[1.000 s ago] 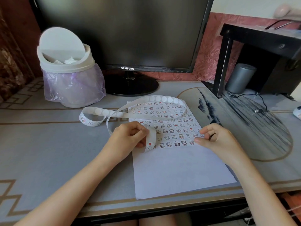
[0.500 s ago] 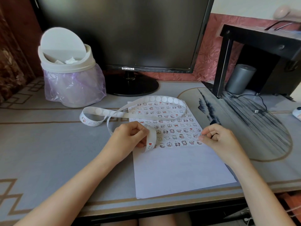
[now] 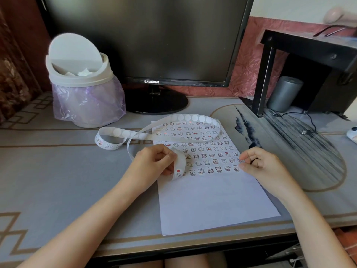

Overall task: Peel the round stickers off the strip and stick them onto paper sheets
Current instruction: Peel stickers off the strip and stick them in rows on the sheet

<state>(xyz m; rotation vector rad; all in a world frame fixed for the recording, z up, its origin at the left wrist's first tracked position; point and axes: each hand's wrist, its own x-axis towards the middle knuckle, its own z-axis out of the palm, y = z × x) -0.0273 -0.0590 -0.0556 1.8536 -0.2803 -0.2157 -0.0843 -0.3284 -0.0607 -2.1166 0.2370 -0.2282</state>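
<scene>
A: What is each hand holding?

B: The left hand [image 3: 154, 161] is closed on the strip [image 3: 180, 165], pinching it where it bends over at the left edge of the paper sheet [image 3: 212, 200]; one round sticker [image 3: 178, 172] with a red heart shows on the hanging end. The right hand [image 3: 264, 167] is curled at the sheet's right edge, its fingertips [image 3: 243, 156] pressed down at the end of the lowest rows. Whether a sticker sits under them I cannot tell.

A: And the rest of the strip?

B: It loops over the far end of the sheet, showing its plain back there, then curls off to the sheet's left, toward the bin [image 3: 85, 89].

A: How full is the sheet?

B: The far half is packed with rows of stickers; the near half is bare. Plenty of work left, I would judge.

A: So how should this step be done?

B: Rub the fingertips flat over the spot so no edge lifts. Then bend the strip sharply at the next sticker, so its rim pops free and can be picked by the edge. Start the new row at the sheet's left side, level with the last one.
</scene>
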